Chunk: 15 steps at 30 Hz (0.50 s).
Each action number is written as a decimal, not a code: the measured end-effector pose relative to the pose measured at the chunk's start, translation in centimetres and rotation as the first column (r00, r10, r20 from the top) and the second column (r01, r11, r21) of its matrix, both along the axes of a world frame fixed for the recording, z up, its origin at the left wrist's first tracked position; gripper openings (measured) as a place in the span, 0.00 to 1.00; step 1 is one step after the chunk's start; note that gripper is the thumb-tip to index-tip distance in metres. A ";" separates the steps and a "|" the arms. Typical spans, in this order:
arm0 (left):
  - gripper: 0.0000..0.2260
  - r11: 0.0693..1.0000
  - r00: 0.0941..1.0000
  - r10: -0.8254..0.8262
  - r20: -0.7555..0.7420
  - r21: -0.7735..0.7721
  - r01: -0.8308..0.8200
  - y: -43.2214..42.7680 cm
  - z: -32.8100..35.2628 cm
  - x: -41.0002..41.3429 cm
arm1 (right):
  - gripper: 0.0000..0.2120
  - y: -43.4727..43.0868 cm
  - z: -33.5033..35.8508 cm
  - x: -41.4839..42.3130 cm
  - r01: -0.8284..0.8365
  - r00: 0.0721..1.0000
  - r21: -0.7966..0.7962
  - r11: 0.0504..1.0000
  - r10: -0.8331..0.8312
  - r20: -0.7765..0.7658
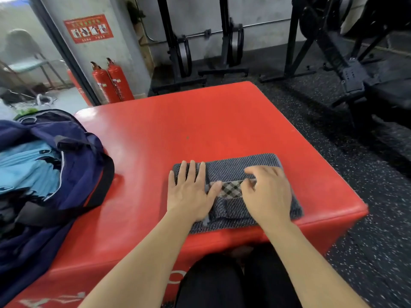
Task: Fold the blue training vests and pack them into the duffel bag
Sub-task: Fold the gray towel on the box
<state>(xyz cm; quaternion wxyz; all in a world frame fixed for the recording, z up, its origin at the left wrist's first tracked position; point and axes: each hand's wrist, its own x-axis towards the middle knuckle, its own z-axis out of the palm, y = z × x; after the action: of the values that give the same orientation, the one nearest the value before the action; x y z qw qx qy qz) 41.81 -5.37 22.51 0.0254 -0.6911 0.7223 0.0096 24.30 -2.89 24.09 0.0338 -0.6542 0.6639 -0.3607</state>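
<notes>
One blue-grey folded vest [240, 166] of twill-woven cloth lies flat on the red padded vinyl worktop [178, 125]. It sits by the near edge, toward the near right corner, and its near hem reaches that edge. A short black-and-white checked band [231, 187] crosses its middle.

Both of the person's bare hands are on it. The left grip [189, 190] lies palm down on the vest's left end, fingers straight and close together, pressing the cloth flat, with the thumb touching the checked band. The right grip [269, 196] covers the vest's right half with its fingers curled, and thumb and forefinger appear to pinch the cloth at the band's right end.

One navy fabric duffel bag [73, 152] sits well apart from the vest on the worktop's left edge, sagging over it. It is open, with light blue cloth [26, 170] inside, though how many pieces cannot be told.

The person's black trousers [222, 283] show below the near edge. Beyond the far left corner, two red fire extinguishers [111, 83] stand side by side against a grey wall under one red notice [89, 28]. Black speckled rubber flooring [333, 121] surrounds the worktop.
</notes>
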 end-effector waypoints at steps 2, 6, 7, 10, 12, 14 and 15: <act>0.36 1.000 1.000 0.013 0.002 0.003 -0.013 0.1 0.1 -0.2 | 0.16 -0.7 0.4 -1.7 0.127 0.990 0.197 0.972 -0.111 -0.090; 0.38 1.000 1.000 -0.011 0.005 0.025 0.011 0.2 0.6 -0.1 | 0.25 0.2 0.3 -4.0 0.270 0.955 0.367 0.890 -0.199 -0.221; 0.39 0.999 0.999 -0.037 0.005 0.038 0.037 0.1 0.8 0.1 | 0.27 0.5 0.3 -4.2 0.287 0.950 0.396 0.872 -0.208 -0.231; 0.41 0.989 0.991 -0.131 0.016 0.079 0.129 -0.2 1.3 0.9 | 0.25 1.2 0.5 -4.5 0.256 0.966 0.460 0.850 -0.204 -0.162; 0.40 0.979 0.982 -0.187 0.028 0.090 0.184 -0.5 1.3 1.3 | 0.22 1.4 0.9 -4.6 0.197 0.979 0.519 0.832 -0.190 -0.067; 0.39 0.967 0.968 -0.246 0.047 0.085 0.241 -1.0 1.4 1.4 | 0.22 1.6 1.4 -4.7 0.158 0.983 0.585 0.796 -0.184 -0.016; 0.39 0.958 0.957 -0.281 0.065 0.078 0.276 -1.4 1.4 1.4 | 0.24 1.7 1.7 -4.9 0.148 0.986 0.613 0.776 -0.167 -0.027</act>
<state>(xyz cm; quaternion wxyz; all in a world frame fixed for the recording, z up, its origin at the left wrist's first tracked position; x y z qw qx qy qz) 43.20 -6.76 23.92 0.0773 -0.5811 0.8102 0.0045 19.43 -1.17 25.79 0.2233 -0.5447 0.7966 -0.1371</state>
